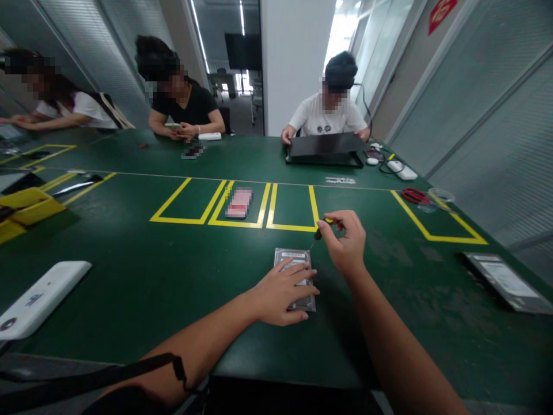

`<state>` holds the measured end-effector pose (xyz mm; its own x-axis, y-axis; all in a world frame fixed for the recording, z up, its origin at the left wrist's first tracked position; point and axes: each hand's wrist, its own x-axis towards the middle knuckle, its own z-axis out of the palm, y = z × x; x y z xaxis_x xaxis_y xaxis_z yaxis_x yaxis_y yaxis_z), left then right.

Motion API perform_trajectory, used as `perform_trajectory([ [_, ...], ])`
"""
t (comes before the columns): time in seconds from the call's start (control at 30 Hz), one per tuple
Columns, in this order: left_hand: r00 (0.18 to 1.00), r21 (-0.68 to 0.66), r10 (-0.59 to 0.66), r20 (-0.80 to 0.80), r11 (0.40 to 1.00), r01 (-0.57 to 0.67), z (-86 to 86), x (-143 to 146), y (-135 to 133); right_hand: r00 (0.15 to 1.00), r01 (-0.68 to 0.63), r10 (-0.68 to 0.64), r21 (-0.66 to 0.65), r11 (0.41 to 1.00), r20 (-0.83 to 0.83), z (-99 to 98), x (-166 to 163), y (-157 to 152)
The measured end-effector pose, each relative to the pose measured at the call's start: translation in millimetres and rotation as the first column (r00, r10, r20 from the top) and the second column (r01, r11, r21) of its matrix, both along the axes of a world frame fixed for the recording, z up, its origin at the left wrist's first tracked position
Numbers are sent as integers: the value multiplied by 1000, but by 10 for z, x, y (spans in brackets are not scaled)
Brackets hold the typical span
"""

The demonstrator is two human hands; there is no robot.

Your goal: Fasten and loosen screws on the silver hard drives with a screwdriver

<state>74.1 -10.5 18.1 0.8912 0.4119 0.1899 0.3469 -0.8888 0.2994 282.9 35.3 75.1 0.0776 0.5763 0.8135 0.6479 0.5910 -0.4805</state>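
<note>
A silver hard drive [283,253] with a white label lies flat on the green table in front of me. My left hand [287,291] rests over it, fingers spread and palm down, covering much of its middle. A small screwdriver [318,234] with a black and yellow handle is pinched between the thumb and fingers of my right hand [348,239]. Its thin shaft slants down to the drive's far right corner, and the tip seems to meet the drive there. Whether a screw sits under the tip is too small to make out.
Yellow tape [177,220] marks rectangles on the table, one holding a pink phone-like object [239,203]. A second drive-like device [505,281] lies at right, a white device [41,300] at left. Red cable [415,196] lies far right. Several people sit opposite, one handling a black panel [326,147].
</note>
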Motion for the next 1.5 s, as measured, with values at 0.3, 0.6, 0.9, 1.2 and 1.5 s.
perform_trajectory([
  [0.3, 1000, 6, 2, 9, 1000, -3, 4, 0, -4, 999, -33, 33, -33, 999, -19, -25, -27, -22],
  [0.6, 1000, -1, -1, 15, 1000, 1, 14, -1, -6, 1000, -3, 0, -78, 997, -29, -54, -18, -33],
  [0.9, 1000, -4, -4, 8, 1000, 4, 22, 5, -5, 1000, 7, -7, -19, 1000, 3, -20, -31, -18],
  [1.2, 1000, -16, 0, 10, 1000, 1, 19, -7, -7, 1000, -3, 3, -30, 1000, -6, -39, -20, -35],
  [1.5, 1000, -13, -1, 10, 1000, 1, 16, -3, -3, 998, 55, -55, 14, 998, 18, -35, -33, 13],
])
